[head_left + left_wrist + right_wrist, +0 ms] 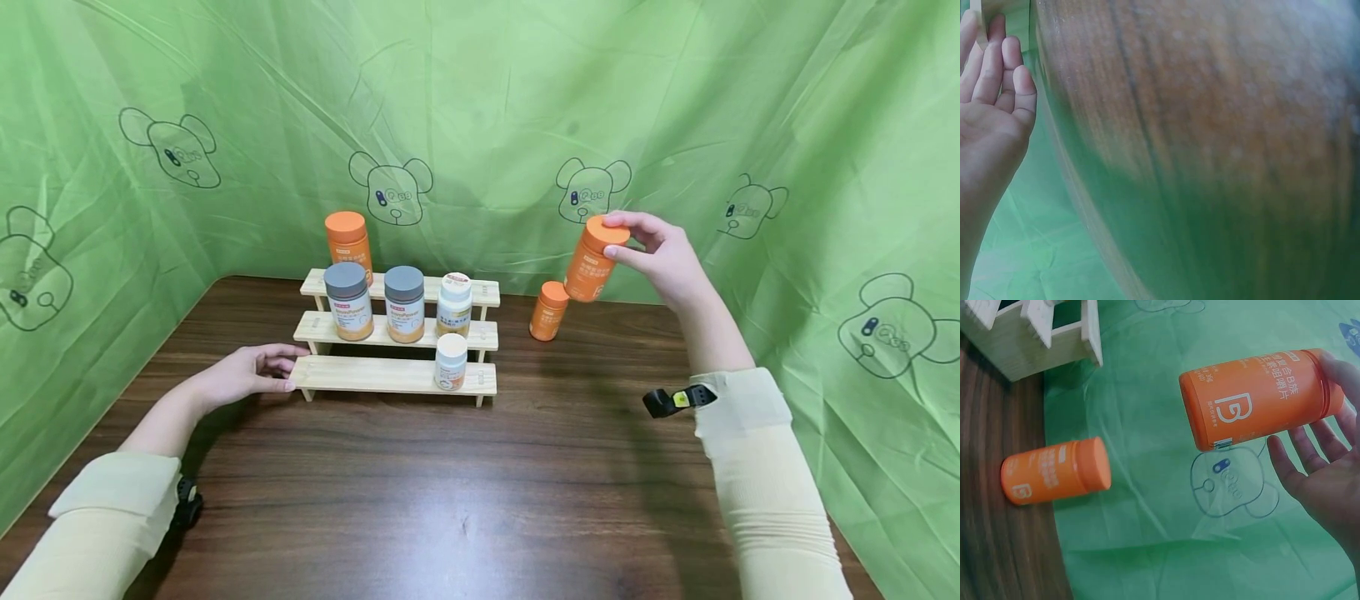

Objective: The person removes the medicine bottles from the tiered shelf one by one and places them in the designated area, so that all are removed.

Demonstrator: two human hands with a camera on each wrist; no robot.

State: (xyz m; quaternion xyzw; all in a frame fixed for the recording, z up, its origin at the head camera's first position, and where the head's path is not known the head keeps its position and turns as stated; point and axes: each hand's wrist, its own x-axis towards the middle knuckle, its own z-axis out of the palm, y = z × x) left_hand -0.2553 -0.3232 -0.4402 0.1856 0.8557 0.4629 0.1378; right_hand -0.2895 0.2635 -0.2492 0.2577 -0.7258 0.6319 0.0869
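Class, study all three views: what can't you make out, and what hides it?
- Head: the lower part of the back-left orange bottle, partly hidden by the left grey-lidded bottle.
- Head: fine print on the front white bottle, too small.
- Left wrist: most of the wooden rack, cut off by the frame's edge.
- Left wrist: the table's grain, blurred.
- Right wrist: the held orange bottle's lid, partly covered by the right hand.

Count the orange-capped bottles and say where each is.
3: first bottle on the top tier of the wooden rack, left side; second bottle on the table right of the rack; third bottle in the right hand.
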